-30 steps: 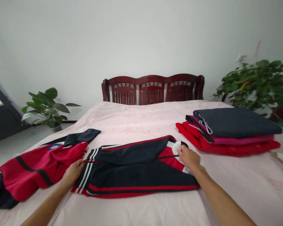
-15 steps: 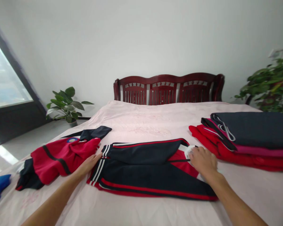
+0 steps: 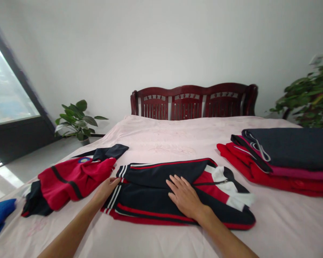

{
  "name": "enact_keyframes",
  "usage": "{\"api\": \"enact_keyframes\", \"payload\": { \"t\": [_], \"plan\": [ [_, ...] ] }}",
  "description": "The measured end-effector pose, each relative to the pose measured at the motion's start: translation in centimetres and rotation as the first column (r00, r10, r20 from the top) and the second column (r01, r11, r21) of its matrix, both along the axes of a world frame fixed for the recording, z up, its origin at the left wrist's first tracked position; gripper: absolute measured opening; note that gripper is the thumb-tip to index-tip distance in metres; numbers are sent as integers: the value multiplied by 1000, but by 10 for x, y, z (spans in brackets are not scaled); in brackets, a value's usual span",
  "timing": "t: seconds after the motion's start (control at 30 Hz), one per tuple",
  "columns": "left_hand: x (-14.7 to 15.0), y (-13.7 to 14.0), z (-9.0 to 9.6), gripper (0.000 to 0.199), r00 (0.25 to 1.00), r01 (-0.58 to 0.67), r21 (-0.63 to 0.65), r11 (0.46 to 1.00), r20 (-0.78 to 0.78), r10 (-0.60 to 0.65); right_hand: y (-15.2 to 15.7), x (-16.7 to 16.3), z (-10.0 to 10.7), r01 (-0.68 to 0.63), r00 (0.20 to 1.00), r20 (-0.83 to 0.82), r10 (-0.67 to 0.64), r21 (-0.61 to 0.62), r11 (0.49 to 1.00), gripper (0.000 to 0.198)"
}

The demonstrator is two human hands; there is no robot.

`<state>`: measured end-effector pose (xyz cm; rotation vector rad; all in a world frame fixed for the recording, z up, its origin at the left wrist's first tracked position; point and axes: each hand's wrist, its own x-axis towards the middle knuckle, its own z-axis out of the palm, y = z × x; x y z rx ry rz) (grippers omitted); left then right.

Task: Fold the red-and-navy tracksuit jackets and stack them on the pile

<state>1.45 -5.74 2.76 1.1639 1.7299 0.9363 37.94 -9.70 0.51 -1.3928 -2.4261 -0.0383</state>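
A navy, red and white track jacket [image 3: 150, 197] lies on the bed with its sleeves folded in over the front and its striped cuffs toward the left. At those cuffs, my left hand [image 3: 107, 190] has its thumb and fingers closed on the jacket's edge. My right hand [image 3: 183, 196] rests flat on the middle of the jacket, fingers spread. The jacket's white collar end [image 3: 238, 193] lies uncovered on the right. Close to my left hand is a crumpled red and navy top [image 3: 67, 186] with a round badge.
A stack of folded clothes [image 3: 290, 150], dark on top and red below, sits on the right. Blue cloth [image 3: 1, 216] shows at the left edge. Pink bedding [image 3: 161, 139] reaches back to a dark red wooden headboard [image 3: 193, 102]. Potted plants [image 3: 80, 120] stand on both sides.
My right hand has left the white collar and moved left onto the middle of the jacket, now lying flat. My left hand stays at the cuffs.
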Motion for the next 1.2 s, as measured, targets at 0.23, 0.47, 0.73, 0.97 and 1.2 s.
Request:
{"api": "enact_keyframes", "payload": {
  "t": [0.23, 0.47, 0.73, 0.97, 1.2],
  "plan": [
    [0, 6, 17, 61, 949, 8, -210, 978, 311, 59, -2, -4, 2, 41, 999, -21, -40, 14, 999, 46],
    [7, 10, 22, 48, 970, 29, -208, 978, 244, 23, -3, -4, 0, 33, 999, -28, -32, 31, 999, 46],
    [23, 10, 44, 38, 967, 84, -2, 996, 243, -81, -10, -15, 19, 0, 930, -368, -23, -60, 998, 40],
    [98, 7, 120, 37, 866, 366, 240, 899, -442, -235, -9, -75, 90, -541, 170, -865, -473, -483, 689, 56],
    [189, -19, 129, 50, 814, 534, 10, 846, 266, -517, 2, -55, 105, -642, -170, -803, -571, -350, 682, 50]
  ]
}}
